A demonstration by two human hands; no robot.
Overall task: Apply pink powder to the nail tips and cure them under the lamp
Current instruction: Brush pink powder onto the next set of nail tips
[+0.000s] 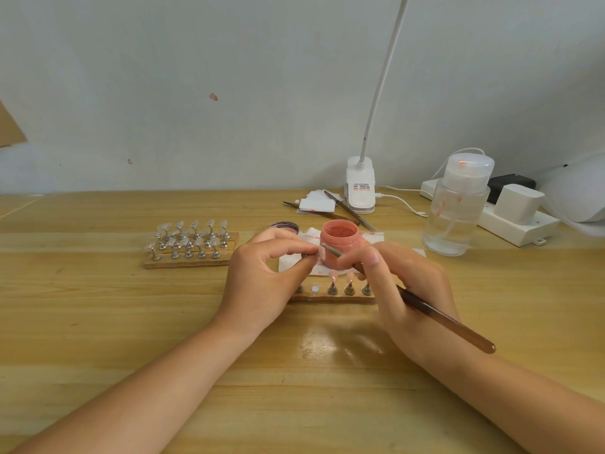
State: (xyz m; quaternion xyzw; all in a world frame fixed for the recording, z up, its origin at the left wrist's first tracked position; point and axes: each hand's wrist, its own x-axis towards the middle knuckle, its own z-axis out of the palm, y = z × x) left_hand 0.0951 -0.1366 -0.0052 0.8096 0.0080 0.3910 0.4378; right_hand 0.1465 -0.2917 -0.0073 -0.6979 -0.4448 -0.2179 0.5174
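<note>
Head view: the left hand (pixel 268 273) pinches a single nail tip (pixel 322 252) between thumb and forefinger, holding it just in front of the open jar of pink powder (pixel 340 244). The right hand (pixel 402 286) grips a brush (pixel 442 317) in a pen hold, fingers curled round the shaft; the brush end (pixel 329 250) meets the nail tip at or very near its surface, though exact contact is too small to confirm. The step in hand appears to be coating this one tip. To do it well, keep the left pinch at the edges or stem of the tip so the fingers stay off the coated face, steady both hands against the table (pixel 98 322), and draw the brush in short, light strokes so the powder spreads evenly without lumps. Work over the white paper (pixel 289 262) under the jar so that loose powder falls there. The jar stands just beyond both hands, between them. Below the hands lies a small wooden strip (pixel 330 298) with metal stands, several carrying pink tips; one position shows a bare white spot (pixel 315 289), probably the seat for the tip now held. A larger rack of uncoated tips (pixel 191 244) sits to the left, apart from the hands. The lamp (pixel 360 188) stands clipped at the rear of the table, well beyond the jar, so curing seems still ahead.
</note>
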